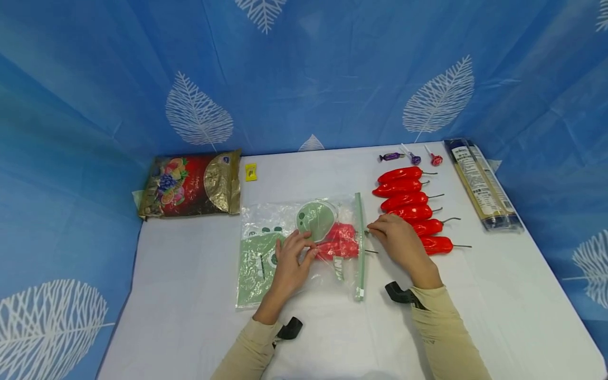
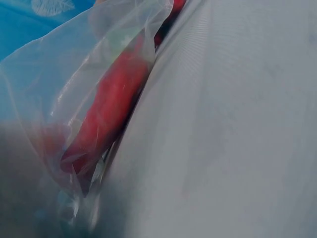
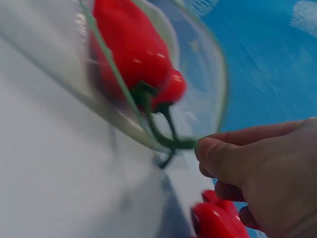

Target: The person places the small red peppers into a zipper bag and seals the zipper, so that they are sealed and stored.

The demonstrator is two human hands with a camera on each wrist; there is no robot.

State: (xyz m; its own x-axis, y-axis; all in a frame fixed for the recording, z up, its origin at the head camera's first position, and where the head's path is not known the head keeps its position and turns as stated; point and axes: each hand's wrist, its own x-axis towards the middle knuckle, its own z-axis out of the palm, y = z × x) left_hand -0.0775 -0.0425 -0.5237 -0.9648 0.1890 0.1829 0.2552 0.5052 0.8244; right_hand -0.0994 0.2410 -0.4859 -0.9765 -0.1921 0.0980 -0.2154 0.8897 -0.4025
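Pinching the stem (image 3: 157,132) of a bagged pepper (image 3: 130,47) with right hand (image 1: 401,245), just outside the gaping mouth of the bag (image 1: 256,256), with a second pepper (image 3: 174,88) beside it and both stems past the zip strip (image 1: 360,264); resting left hand (image 1: 292,261) on the bag near the pepper tips, with fingers loosely spread. Blocking part of the nearest loose peppers (image 1: 410,212), six in a row, with right hand. Also seeing lollipops (image 1: 415,159) and purple candy (image 1: 391,157) behind that row, long packs (image 1: 480,182) farther right, pouch (image 1: 190,184) and yellow sweet (image 1: 250,172) beyond the bag, to the left.
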